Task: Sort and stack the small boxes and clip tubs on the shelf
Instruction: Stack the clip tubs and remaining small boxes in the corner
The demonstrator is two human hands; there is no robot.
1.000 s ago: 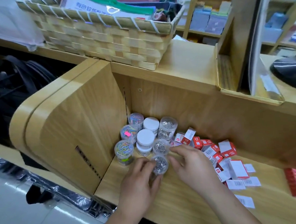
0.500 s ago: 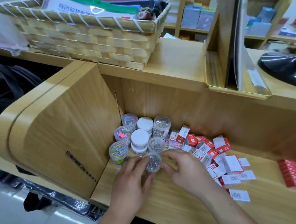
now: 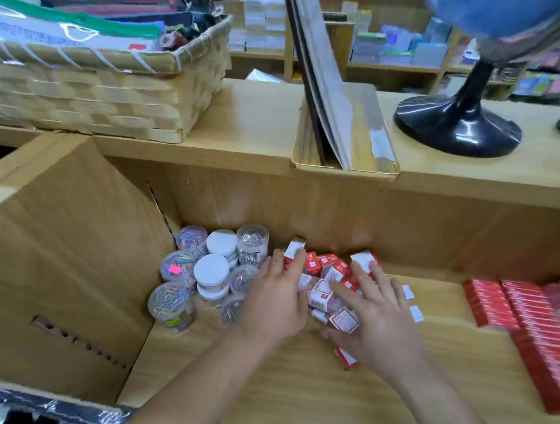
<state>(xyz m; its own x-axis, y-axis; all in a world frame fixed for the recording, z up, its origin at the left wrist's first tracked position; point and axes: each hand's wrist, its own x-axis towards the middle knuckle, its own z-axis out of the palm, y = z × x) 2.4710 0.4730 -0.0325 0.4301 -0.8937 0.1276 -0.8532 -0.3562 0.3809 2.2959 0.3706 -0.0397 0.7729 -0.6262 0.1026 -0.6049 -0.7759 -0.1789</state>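
So up on the countertop (image 3: 251,122), a big woven basket (image 3: 130,99) sat at the left end, stuffed with plastic-wrapped folders and fabric bits. Near the middle of the front edge was a shiny gold tray (image 3: 344,171) with a flat board (image 3: 323,80) leaning in it. Toward the right end stood a blue globe (image 3: 494,2) on a glossy black base (image 3: 456,128). Stationery shelves (image 3: 394,66) were behind, pretty blurry.
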